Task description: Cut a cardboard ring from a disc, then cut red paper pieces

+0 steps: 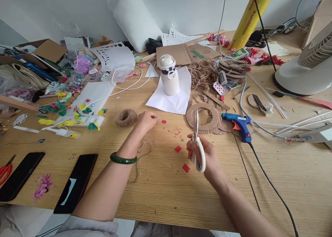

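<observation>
White-handled scissors are held in my right hand, blades pointing up and closed together. My left hand, with a green bangle on its wrist, is closed just above the table, its fingertips pinched; whatever they hold is too small to make out. A small red rounded piece lies right beside those fingertips. Between the hands are two red squares, one nearer the scissors and one lower down. A ball of twine sits to the left of my left hand, and loose twine runs below it.
A blue glue gun and a cardboard ring lie at the right. Behind stands a white bottle on paper. Two phones, one of them nearer, lie front left. A white fan base stands far right.
</observation>
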Tool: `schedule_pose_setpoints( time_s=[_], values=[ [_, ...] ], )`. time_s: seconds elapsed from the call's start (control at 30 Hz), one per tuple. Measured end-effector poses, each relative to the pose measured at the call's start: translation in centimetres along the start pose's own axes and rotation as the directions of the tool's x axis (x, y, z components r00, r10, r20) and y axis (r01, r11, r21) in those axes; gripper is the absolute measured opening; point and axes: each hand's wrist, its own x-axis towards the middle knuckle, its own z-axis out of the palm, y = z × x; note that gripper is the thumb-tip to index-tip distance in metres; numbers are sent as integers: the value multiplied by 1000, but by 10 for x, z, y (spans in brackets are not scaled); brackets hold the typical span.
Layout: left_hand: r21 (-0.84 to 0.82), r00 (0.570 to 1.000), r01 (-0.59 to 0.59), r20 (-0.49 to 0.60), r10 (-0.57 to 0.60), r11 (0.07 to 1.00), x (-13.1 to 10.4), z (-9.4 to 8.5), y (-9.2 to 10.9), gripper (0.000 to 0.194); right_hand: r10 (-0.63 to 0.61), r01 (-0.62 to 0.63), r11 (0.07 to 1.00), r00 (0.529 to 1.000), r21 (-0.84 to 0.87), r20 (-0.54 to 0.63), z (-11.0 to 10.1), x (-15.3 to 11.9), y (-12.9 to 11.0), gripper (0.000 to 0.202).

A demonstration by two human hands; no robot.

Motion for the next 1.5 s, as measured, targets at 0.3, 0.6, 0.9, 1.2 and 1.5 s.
schedule_pose_setpoints(
  time_s=[0.3, 0.6, 0.9, 1.2, 1.5],
  values=[
    [15, 968, -238, -77, 238, 971, -7, 6, -12, 20, -9, 9, 1000, 1000, -12, 7, -1, 5, 4, 44],
    [40, 940, -342, 7, 342, 939, 9, 19, -15, 5, -6, 6, 1000, 1000, 4, -18, -3, 8, 7, 45],
    [-34, 938, -346, 21, 347, 937, 11, 18, -15, 7, 6, -6, 1000, 1000, -1, -27, -3, 9, 6, 44],
    [-305, 984, -172, -3, 179, 937, 12, 16, -35, 14, 26, -26, 1000, 999, 9, -20, -2, 8, 6, 44],
    [-658, 980, -22, 137, 148, 753, -33, 11, -3, 30, 21, -21, 1000, 1000, -4, -23, -2, 10, 6, 45]
  ],
)
